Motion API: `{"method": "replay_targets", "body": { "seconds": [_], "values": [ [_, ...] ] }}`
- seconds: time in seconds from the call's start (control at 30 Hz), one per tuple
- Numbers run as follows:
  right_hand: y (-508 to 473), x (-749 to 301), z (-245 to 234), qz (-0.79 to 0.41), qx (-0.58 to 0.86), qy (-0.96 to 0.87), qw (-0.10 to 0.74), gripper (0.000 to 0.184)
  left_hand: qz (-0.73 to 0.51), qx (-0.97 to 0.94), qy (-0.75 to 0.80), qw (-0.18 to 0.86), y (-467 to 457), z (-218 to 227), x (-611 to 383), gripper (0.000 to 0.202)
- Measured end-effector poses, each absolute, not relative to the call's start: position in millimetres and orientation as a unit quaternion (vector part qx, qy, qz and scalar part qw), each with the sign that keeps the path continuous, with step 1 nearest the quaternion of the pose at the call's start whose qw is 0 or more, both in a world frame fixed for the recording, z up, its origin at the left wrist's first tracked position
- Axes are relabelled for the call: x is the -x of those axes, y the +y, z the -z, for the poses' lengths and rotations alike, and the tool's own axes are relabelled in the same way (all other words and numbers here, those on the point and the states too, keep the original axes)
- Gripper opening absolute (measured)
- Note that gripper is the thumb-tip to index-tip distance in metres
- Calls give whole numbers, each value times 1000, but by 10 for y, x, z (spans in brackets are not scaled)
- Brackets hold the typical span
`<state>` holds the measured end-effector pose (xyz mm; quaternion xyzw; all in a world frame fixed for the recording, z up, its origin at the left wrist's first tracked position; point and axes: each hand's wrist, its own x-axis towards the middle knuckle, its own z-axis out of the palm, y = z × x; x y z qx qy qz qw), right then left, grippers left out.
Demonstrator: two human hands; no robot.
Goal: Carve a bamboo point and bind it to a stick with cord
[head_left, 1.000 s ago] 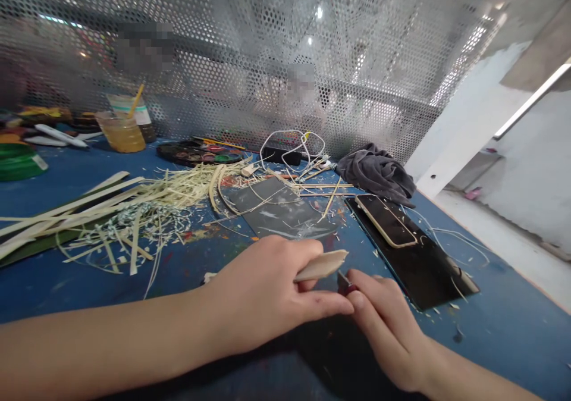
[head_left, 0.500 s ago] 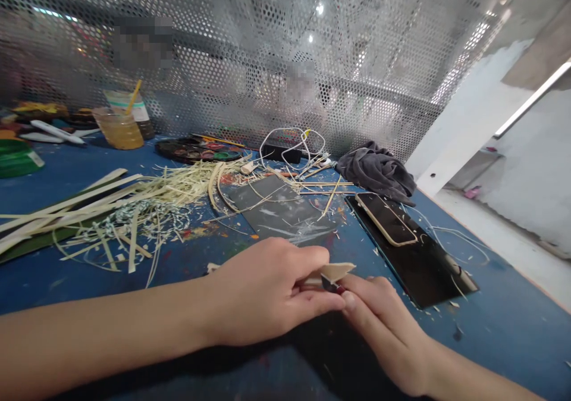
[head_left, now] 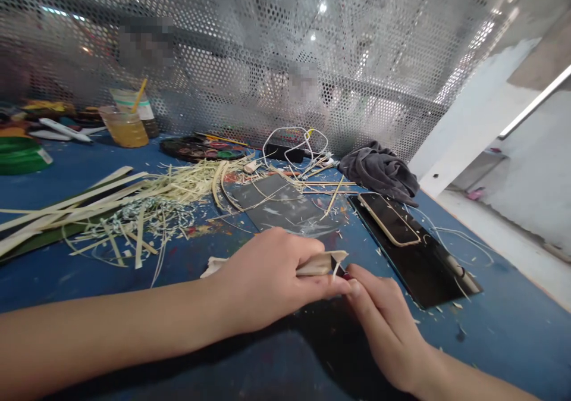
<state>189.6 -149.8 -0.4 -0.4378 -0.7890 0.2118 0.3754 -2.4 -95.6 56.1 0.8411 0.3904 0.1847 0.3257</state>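
My left hand (head_left: 267, 279) is wrapped round a pale piece of wood (head_left: 316, 264), whose pointed tip sticks out past the fingers to the right. Its other end shows behind the wrist; the middle is hidden in the palm. In my right hand (head_left: 388, 320) is a small carving knife (head_left: 335, 265), with a bit of dark red handle showing at the fingertips. The dark blade rests against the wood near the tip, and a thin pale shaving stands up beside it. My left thumb reaches across to the right thumb at the knife.
Wood strips and fine shavings (head_left: 187, 184) cover the blue table's left side. Beyond my hands lies a grey sheet (head_left: 281, 204). A phone (head_left: 389, 219) sits on a black panel (head_left: 428, 270) at right, near a grey cloth (head_left: 379, 172). A cup of yellowish liquid (head_left: 125, 128) stands back left.
The blade has shifted slightly along the wood, and a thin shaving now stands up at it. Both hands stay close together, and the view has moved slightly.
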Motion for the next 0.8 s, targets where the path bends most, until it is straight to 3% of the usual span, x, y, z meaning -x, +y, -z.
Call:
{"method": "replay_targets", "body": {
  "seconds": [0.27, 0.63, 0.8],
  "values": [
    [-1384, -1991, -112, -275, 348, -846, 296, 32, -92, -841, 390, 363, -1008, -761, 31, 46],
    [-1414, -1976, -101, -320, 365, -818, 309, 34, -124, -849, 385, 339, -1005, -577, 32, 54],
    [-1460, -1959, -31, -263, 398, -814, 333, 33, -144, -847, 405, 314, -1004, -587, 25, 60]
  ]
}}
